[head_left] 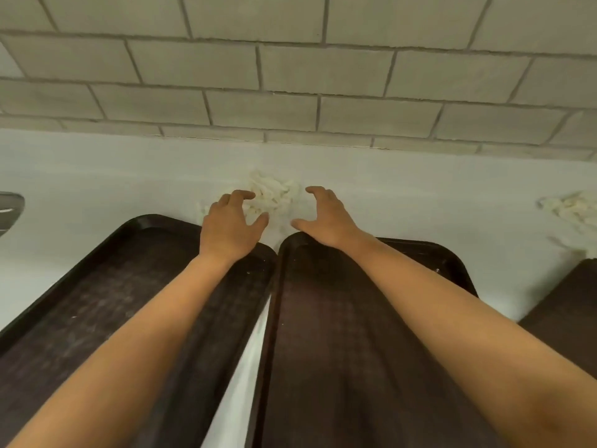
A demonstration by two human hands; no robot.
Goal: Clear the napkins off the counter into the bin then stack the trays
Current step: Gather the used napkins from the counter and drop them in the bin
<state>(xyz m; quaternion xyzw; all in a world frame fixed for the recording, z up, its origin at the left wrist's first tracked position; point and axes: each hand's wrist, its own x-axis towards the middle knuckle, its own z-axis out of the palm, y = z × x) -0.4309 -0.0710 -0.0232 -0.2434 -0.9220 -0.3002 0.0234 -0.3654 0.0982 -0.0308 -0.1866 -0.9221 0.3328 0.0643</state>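
On the counter, seen from the head camera, the scene is reading as follows.

Counter: a white counter (pixel 97 176) is running below a grey tiled wall (pixel 290 76).

Central napkins: a crumpled heap of white napkins (pixel 271 192) is lying on the counter just beyond the far ends of the two nearest trays, near the wall.

Left hand: the left hand (pixel 231 226) is reaching out over the far right corner of the left tray, palm down, fingers spread and curled, holding nothing. Its fingertips (pixel 248 194) are sitting at the left edge of the heap; whether they are touching the paper is not clear.

Right hand: the right hand (pixel 326 216) is reaching over the far left corner of the middle tray, likewise spread wide and empty. Its forefinger is hovering at the right edge of the heap, its thumb pointing left toward the other hand.

Napkins and fingers: the heap is lying between the two hands, bracketed by them but not gripped.

Second napkins: another crumpled clump (pixel 571 206) is lying far to the right, well apart from both hands.

Trays: a dark brown left tray (pixel 97 286) and middle tray (pixel 339 350) are lying side by side, nearly touching at their far corners. A third tray (pixel 568 299) is showing at the right edge.

Left edge: a grey, rounded object (pixel 9 205) is showing only in part.
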